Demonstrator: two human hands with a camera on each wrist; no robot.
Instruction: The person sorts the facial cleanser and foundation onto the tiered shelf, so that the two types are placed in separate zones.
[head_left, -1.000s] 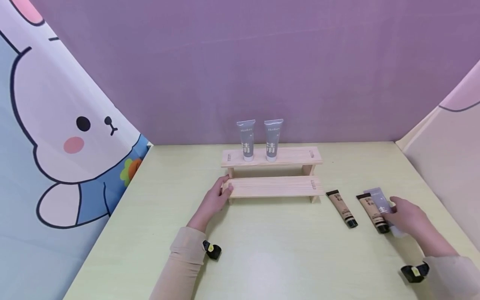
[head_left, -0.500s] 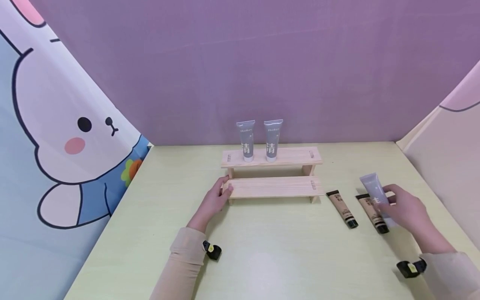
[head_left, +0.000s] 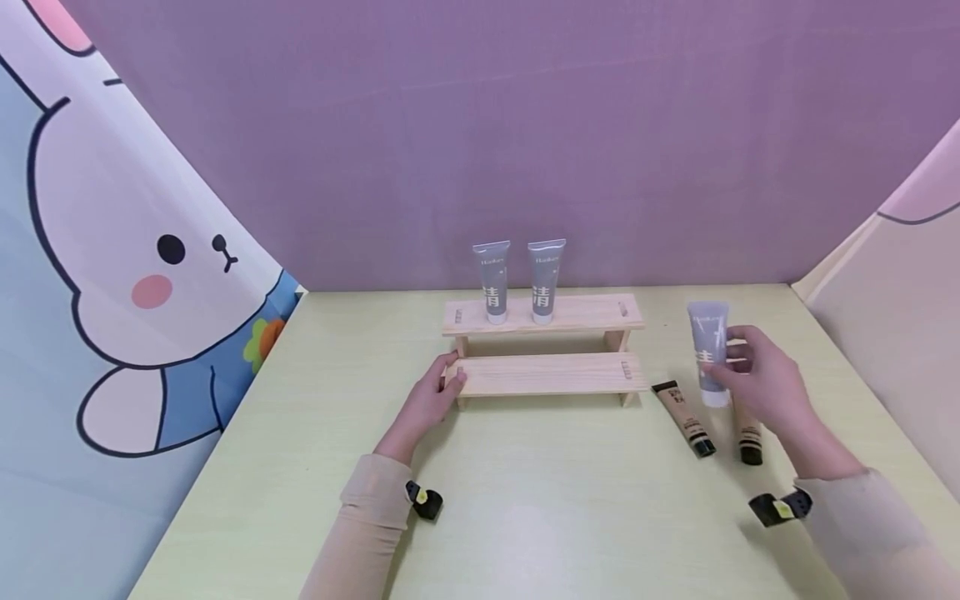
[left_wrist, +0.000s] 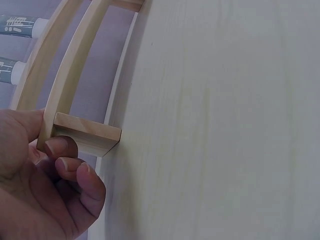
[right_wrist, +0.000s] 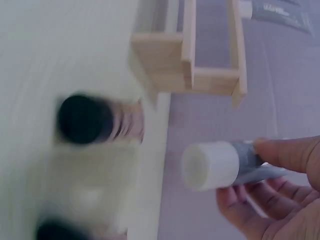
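Note:
My left hand [head_left: 429, 395] grips the left end of the lower step of a two-tier wooden stand [head_left: 547, 374]. In the left wrist view, the thumb lies on the board and curled fingers [left_wrist: 90, 182] sit by its leg. My right hand [head_left: 768, 379] holds a grey squeeze tube [head_left: 708, 342] upright with its white cap [right_wrist: 210, 166] down, thumb on one side and fingers on the other. Two matching grey tubes, a left one [head_left: 492, 279] and a right one [head_left: 544, 279], stand cap-down on the upper step. Below the held tube lies a tan tube [head_left: 750, 433], partly hidden by my right hand.
Another tan tube [head_left: 682, 417] with a black cap lies on the table [head_left: 570, 508], right of the stand. A purple backdrop [head_left: 525, 150] rises behind the table. A rabbit-print cloth [head_left: 112, 250] hangs at the left and a pale one [head_left: 900, 292] at the right.
My right hand has lifted the grey tube off the table, turned it upright and carried it left toward the stand. The left hand has stayed on the stand.

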